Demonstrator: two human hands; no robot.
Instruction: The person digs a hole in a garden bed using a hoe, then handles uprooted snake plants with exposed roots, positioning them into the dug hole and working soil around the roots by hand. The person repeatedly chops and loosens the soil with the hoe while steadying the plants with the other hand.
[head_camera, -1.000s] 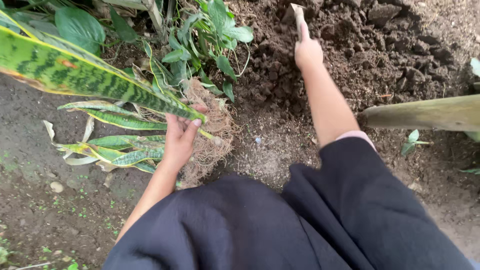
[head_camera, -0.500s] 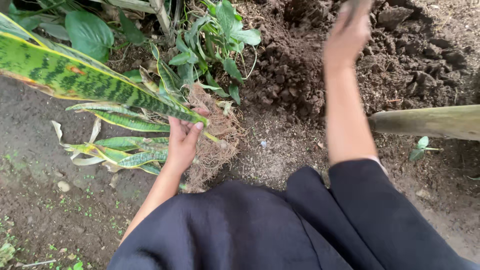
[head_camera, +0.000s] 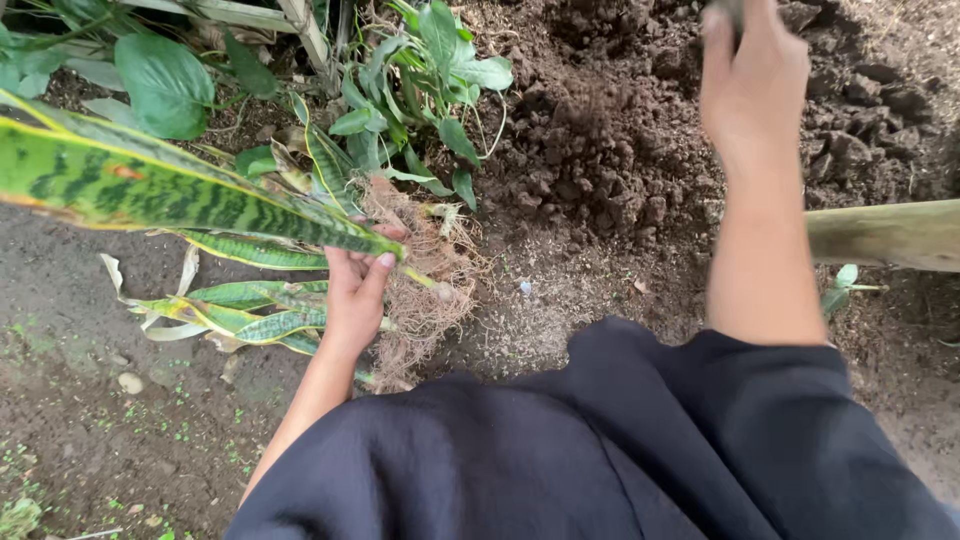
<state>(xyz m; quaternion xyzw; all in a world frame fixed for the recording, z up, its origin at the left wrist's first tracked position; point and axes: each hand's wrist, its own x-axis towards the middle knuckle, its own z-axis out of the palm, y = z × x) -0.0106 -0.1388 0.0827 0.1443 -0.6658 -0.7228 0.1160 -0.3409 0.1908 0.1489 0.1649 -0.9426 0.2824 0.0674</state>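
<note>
The right hand (head_camera: 752, 85) has swung up from the loose dug soil (head_camera: 610, 150) since a second ago, so the digging stroke is lifting clear of the hole. Its fingers are curled tight around a handle that is mostly out of view. The left hand (head_camera: 357, 290) stays clamped on the striped plant (head_camera: 180, 190), which lies tilted on the ground beside its bare roots (head_camera: 425, 290).

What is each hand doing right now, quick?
Left hand: closed around the striped plant near its roots.
Right hand: closed on a tool handle, mostly out of view.
</note>
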